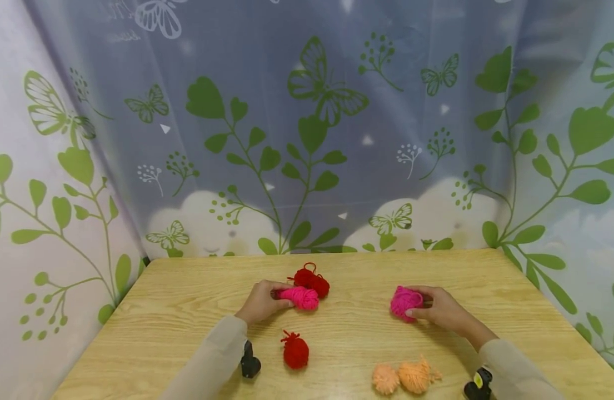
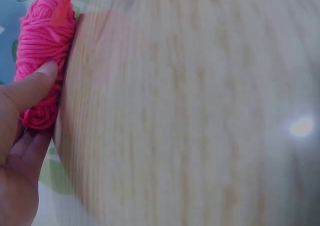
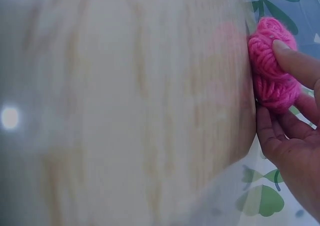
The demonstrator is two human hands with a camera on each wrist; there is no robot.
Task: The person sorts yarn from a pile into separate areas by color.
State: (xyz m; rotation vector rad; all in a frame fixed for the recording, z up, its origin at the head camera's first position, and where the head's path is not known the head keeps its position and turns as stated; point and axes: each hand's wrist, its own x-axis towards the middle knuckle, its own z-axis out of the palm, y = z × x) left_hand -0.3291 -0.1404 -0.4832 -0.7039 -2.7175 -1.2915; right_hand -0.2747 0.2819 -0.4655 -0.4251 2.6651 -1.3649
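Note:
My left hand (image 1: 263,300) grips a pink yarn bundle (image 1: 301,297) that lies on the wooden table (image 1: 186,311); in the left wrist view the thumb (image 2: 31,87) presses on this pink yarn (image 2: 42,56). Just behind it lies a dark red yarn bundle (image 1: 310,281). My right hand (image 1: 439,308) grips a second pink yarn bundle (image 1: 404,303) on the table to the right; in the right wrist view a finger (image 3: 295,61) curls over that yarn (image 3: 271,65).
A single red yarn bundle (image 1: 295,351) lies near the table's front, between my forearms. Two peach yarn bundles (image 1: 402,377) sit at the front right. A curtain with green leaves and butterflies (image 1: 312,139) surrounds the table on three sides.

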